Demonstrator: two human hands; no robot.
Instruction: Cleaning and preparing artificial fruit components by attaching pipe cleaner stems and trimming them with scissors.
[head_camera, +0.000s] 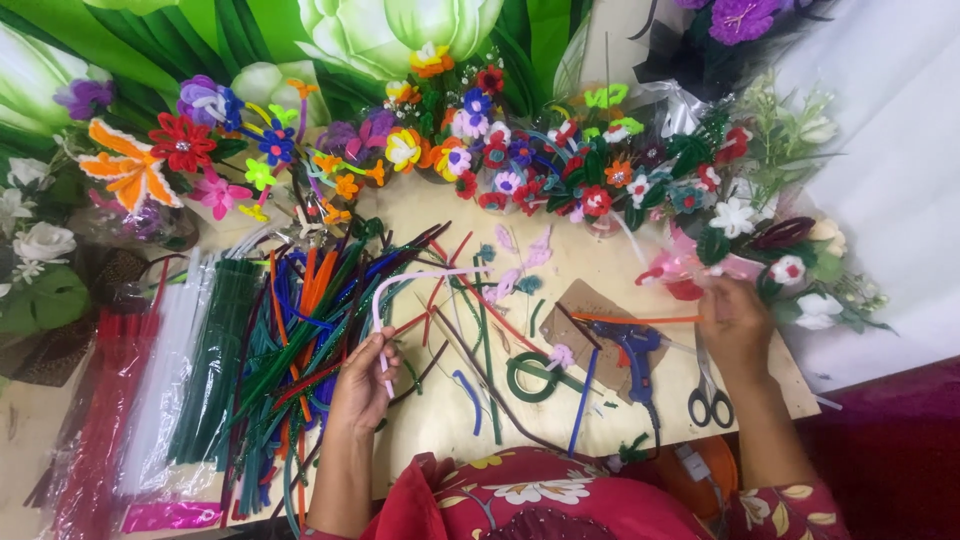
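Left hand (362, 378) pinches a pale lilac pipe cleaner (410, 285), arched over the heaped, fuzzy pipe cleaner pile (290, 330) at table centre-left. Right hand (735, 322) is out at the far right edge, fingers closed on a pink-wrapped flower bunch (690, 268); its grip is partly hidden. Between them lie a blue glue gun (640, 350), a green floral tape roll (531, 376) and scissors (708, 395). Finished flower posies (500, 150) crowd the back.
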